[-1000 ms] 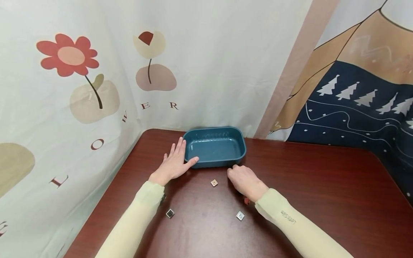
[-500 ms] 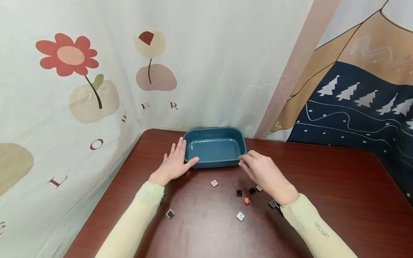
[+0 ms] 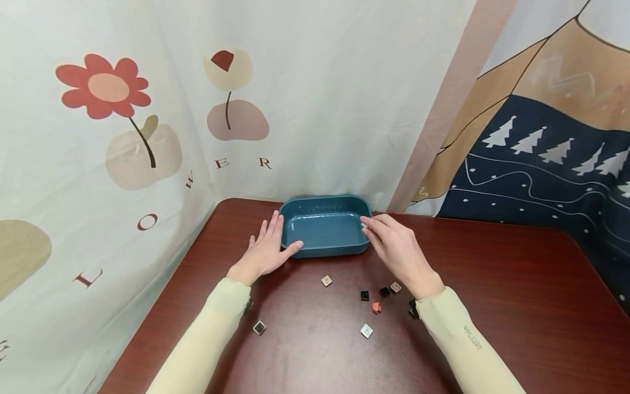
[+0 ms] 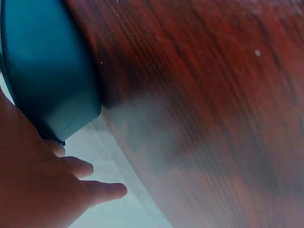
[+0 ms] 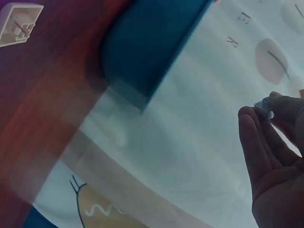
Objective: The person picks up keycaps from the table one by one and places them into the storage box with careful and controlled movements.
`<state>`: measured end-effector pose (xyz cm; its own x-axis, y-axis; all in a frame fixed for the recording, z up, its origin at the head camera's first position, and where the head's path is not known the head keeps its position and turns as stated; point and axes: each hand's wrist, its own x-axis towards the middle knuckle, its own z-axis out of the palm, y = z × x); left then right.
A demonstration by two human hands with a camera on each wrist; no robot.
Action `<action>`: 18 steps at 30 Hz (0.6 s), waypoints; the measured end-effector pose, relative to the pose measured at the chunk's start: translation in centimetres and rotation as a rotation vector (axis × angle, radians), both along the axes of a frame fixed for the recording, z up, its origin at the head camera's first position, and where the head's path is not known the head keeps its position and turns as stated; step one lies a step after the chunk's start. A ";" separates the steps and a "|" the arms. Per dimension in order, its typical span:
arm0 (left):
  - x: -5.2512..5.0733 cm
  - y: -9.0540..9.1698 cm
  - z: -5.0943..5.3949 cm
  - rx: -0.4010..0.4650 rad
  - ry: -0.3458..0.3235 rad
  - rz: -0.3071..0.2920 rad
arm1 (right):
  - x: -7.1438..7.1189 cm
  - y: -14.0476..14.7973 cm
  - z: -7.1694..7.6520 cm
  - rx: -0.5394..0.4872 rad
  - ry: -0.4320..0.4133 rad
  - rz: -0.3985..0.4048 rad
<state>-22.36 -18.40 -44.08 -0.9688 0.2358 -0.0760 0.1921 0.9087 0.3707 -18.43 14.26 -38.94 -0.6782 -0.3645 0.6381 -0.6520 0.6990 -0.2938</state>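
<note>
A blue rectangular basin (image 3: 327,253) stands near the table's back edge. My left hand (image 3: 263,249) rests against its left side, fingers spread and straight; the left wrist view shows fingers (image 4: 105,191) beside the basin wall (image 4: 71,90). At the basin's right rim, my right hand (image 3: 401,249) pinches a small pale keycap (image 5: 264,108) between thumb and fingertips. Loose on the table lie a beige keycap (image 3: 327,280), a white one, several dark ones and a red keycap (image 3: 376,307). Part of the dark group by the right sleeve is hidden.
The dark red wooden table (image 3: 305,355) has a white keycap (image 3: 366,331) near its front and a dark keycap (image 3: 259,327) by the left forearm. A patterned curtain (image 3: 334,98) hangs directly behind the basin.
My right hand has lifted from the table in front of the basin to its right rim, uncovering several keycaps. My left hand has stayed in place.
</note>
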 end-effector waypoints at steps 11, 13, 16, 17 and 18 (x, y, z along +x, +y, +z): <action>0.0 0.2 -0.1 0.009 0.006 -0.003 | -3.0 -1.6 -0.7 0.086 -0.108 -0.012; 0.0 0.2 -0.1 0.008 0.006 -0.004 | -3.3 -2.1 -0.9 0.114 -0.117 -0.009; 0.0 0.1 -0.1 0.009 0.003 -0.003 | -3.9 -2.9 -1.3 0.148 -0.136 0.001; 0.0 0.1 -0.1 0.009 0.002 -0.004 | -4.0 -3.2 -1.4 0.157 -0.149 0.005; 0.0 0.0 -0.2 0.008 0.002 -0.004 | -4.2 -3.4 -1.5 0.164 -0.163 0.008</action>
